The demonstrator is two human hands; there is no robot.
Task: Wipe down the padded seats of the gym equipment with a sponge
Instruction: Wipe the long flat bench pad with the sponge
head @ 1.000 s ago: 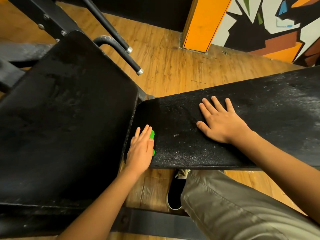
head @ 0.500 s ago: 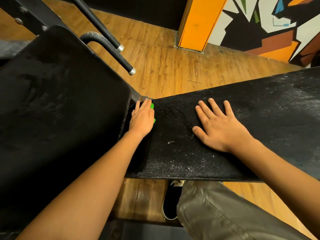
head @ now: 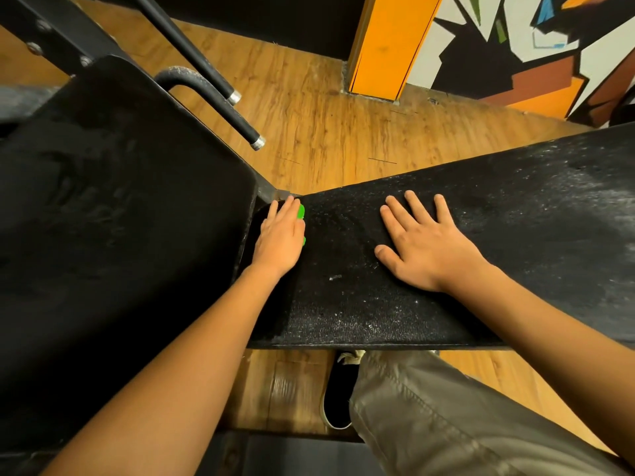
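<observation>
So the left hand (head: 280, 240) is flat on the green sponge (head: 301, 211), fingers straight, pressing it into the far left corner of the long seat pad (head: 343, 310), right beside the bigger pad (head: 120, 201). The right hand (head: 424, 247) lies spread and empty further right. The seat pad runs off rightward, so I'd guess the dusty stretch that way comes next.

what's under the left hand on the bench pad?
A green sponge, lying on the bench pad. Only slivers of its edge show beside the fingers of the left hand; the rest is covered, so its full shape cannot be seen.
</observation>
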